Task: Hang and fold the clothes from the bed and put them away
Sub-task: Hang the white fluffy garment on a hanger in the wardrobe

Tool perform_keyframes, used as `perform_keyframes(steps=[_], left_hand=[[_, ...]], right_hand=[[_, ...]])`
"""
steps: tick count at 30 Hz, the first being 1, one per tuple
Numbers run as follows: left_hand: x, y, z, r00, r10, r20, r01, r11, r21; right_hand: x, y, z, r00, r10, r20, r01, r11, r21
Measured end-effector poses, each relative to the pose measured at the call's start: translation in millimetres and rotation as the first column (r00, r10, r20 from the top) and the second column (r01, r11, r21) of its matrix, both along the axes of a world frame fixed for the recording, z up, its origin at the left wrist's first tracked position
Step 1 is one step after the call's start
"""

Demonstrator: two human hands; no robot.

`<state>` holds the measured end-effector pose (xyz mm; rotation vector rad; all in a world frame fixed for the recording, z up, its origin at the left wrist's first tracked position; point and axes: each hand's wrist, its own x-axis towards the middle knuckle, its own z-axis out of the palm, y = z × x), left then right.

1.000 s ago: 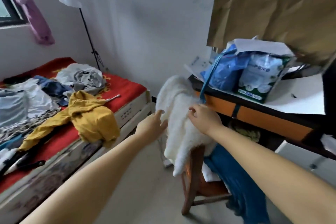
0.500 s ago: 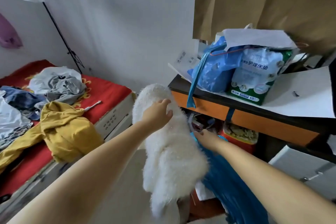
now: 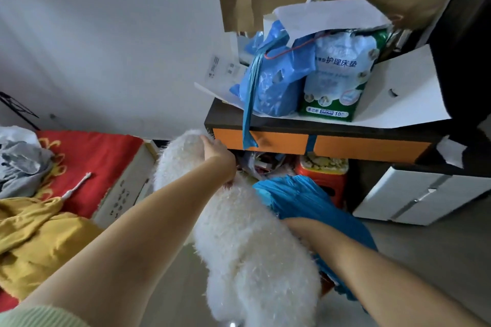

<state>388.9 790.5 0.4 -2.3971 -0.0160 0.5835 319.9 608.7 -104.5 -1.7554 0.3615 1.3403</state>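
The fleece point(image 3: 247, 241), white and shaggy, hangs draped in front of the worktop point(image 3: 332, 129), its long axis running from upper left, near the bed point(image 3: 106, 159), down toward the lower middle. The left hand point(image 3: 216, 152) grips its upper end, fingers curled into the pile. The right hand point(image 3: 295, 225) reaches under its right side against blue cloth point(image 3: 305, 199); its fingers are hidden, so I cannot tell its grip. A yellow top point(image 3: 34, 241) lies at the bed's near edge.
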Motion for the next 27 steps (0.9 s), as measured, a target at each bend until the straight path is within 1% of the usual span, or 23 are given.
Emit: perform_keyframes(steps=[2, 3, 4, 5, 6, 7, 8, 9, 10, 12, 14, 15, 16, 18, 20, 21, 22, 24, 26, 27], left_hand=[[4, -2, -3, 0.999, -0.050, 0.003, 0.050, 0.999, 0.016], [5, -2, -4, 0.996, -0.083, 0.014, 0.083, 0.997, -0.001], [4, 0, -3, 0.993, -0.110, 0.044, 0.112, 0.993, -0.050], [3, 3, -2, 0.987, -0.117, 0.110, 0.131, 0.982, -0.133], [2, 9, 3, 0.975, -0.098, 0.200, 0.143, 0.964, -0.223], [1, 14, 8, 0.957, -0.058, 0.283, 0.149, 0.938, -0.313], [-1, 21, 12, 0.932, 0.007, 0.361, 0.155, 0.897, -0.415], [-6, 29, 18, 0.891, 0.105, 0.442, 0.167, 0.829, -0.534], [-11, 38, 23, 0.842, 0.225, 0.491, 0.186, 0.733, -0.655], [-24, 55, 32, 0.740, 0.457, 0.494, 0.239, 0.508, -0.828], [-49, 72, 41, 0.627, 0.647, 0.435, 0.299, 0.315, -0.901], [-62, 79, 44, 0.575, 0.709, 0.408, 0.329, 0.257, -0.909], [-78, 87, 45, 0.521, 0.759, 0.391, 0.355, 0.224, -0.908], [-117, 98, 43, 0.407, 0.838, 0.363, 0.393, 0.198, -0.898], [-153, 104, 42, 0.309, 0.890, 0.335, 0.431, 0.183, -0.884], [-169, 106, 42, 0.265, 0.905, 0.332, 0.442, 0.192, -0.876], [-188, 108, 44, 0.215, 0.919, 0.330, 0.445, 0.209, -0.871], [-221, 111, 49, 0.153, 0.933, 0.325, 0.437, 0.231, -0.869], [-259, 115, 51, 0.112, 0.949, 0.293, 0.447, 0.216, -0.868], [-282, 117, 52, 0.074, 0.960, 0.270, 0.450, 0.209, -0.868]], right_hand=[[5, 8, 11, 0.991, 0.059, 0.123, -0.047, 0.994, -0.097], [7, 14, 20, 0.981, 0.040, 0.192, -0.018, 0.993, -0.115], [9, 19, 28, 0.960, 0.001, 0.279, 0.031, 0.994, -0.109], [11, 22, 33, 0.928, -0.092, 0.360, 0.121, 0.991, -0.058], [15, 24, 42, 0.876, -0.225, 0.426, 0.237, 0.971, 0.026], [17, 26, 52, 0.810, -0.348, 0.473, 0.330, 0.936, 0.122], [22, 28, 65, 0.739, -0.424, 0.523, 0.375, 0.905, 0.202], [24, 32, 81, 0.679, -0.437, 0.590, 0.365, 0.898, 0.245], [25, 35, 96, 0.620, -0.414, 0.666, 0.324, 0.909, 0.263], [21, 45, 126, 0.485, -0.382, 0.787, 0.211, 0.924, 0.318], [6, 58, 152, 0.359, -0.367, 0.858, 0.031, 0.924, 0.382], [-2, 64, 161, 0.311, -0.361, 0.879, -0.053, 0.917, 0.395], [-10, 71, 169, 0.260, -0.348, 0.901, -0.140, 0.909, 0.392], [-30, 82, 180, 0.163, -0.323, 0.932, -0.284, 0.889, 0.358], [-47, 91, 190, 0.116, -0.342, 0.932, -0.380, 0.852, 0.360], [-54, 94, 194, 0.111, -0.357, 0.927, -0.410, 0.833, 0.370], [-61, 99, 199, 0.125, -0.366, 0.922, -0.442, 0.811, 0.382], [-71, 110, 205, 0.169, -0.381, 0.909, -0.478, 0.775, 0.413], [-83, 124, 212, 0.186, -0.384, 0.904, -0.516, 0.745, 0.423], [-93, 134, 216, 0.207, -0.388, 0.898, -0.542, 0.718, 0.436]])
